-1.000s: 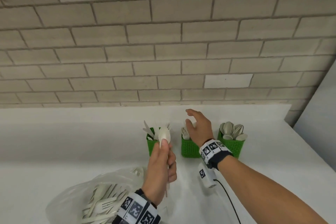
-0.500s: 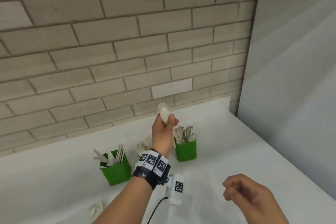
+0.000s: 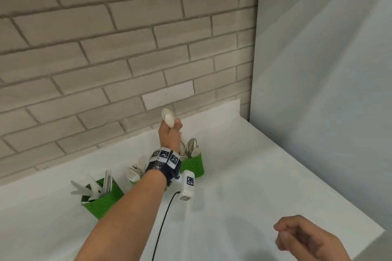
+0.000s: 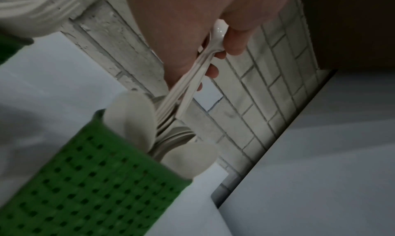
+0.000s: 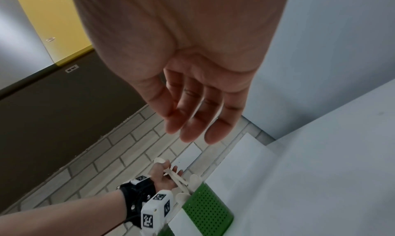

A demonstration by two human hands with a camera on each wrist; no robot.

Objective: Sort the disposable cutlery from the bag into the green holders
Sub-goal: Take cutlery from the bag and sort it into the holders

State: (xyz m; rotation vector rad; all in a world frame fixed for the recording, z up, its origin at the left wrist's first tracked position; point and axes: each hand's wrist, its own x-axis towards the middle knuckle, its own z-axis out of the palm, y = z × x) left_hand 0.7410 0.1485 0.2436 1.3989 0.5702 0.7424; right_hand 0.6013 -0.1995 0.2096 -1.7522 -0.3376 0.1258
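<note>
Left wrist view: the left hand (image 4: 181, 28) grips white spoons (image 4: 192, 81) near the bowl end, fingers (image 4: 233, 42) curled round the necks, handles pointing down and away from the palm. At least two handles show side by side; the exact count I cannot tell. Holding them bowl-up makes sense: the handles go in first, so these will stand like the ones already stored.

Just below the handle tips sits the spoon holder (image 4: 102, 180), green and perforated, already crowded with spoon bowls (image 4: 132, 116). The tips look level with those bowls, not clearly down inside the walls yet. My judgement: this is the insertion step, and the handles need a gap between the standing spoons or they will snag.

Head view, outward from the left hand (image 3: 169, 133): the spoon holder (image 3: 194, 165) is directly beneath it, the fork holder (image 3: 135, 172) lies behind the wrist and largely hidden by it, and the third holder (image 3: 104, 199) with its splayed white pieces stands further to that side, beside the forearm. All three line up along the brick wall (image 3: 106, 48) on the white counter (image 3: 233, 207).

The right hand (image 3: 305, 239) hangs well apart, nearer the body, fingers loosely curled and holding nothing; the right wrist view confirms it. The bag is out of view.
</note>
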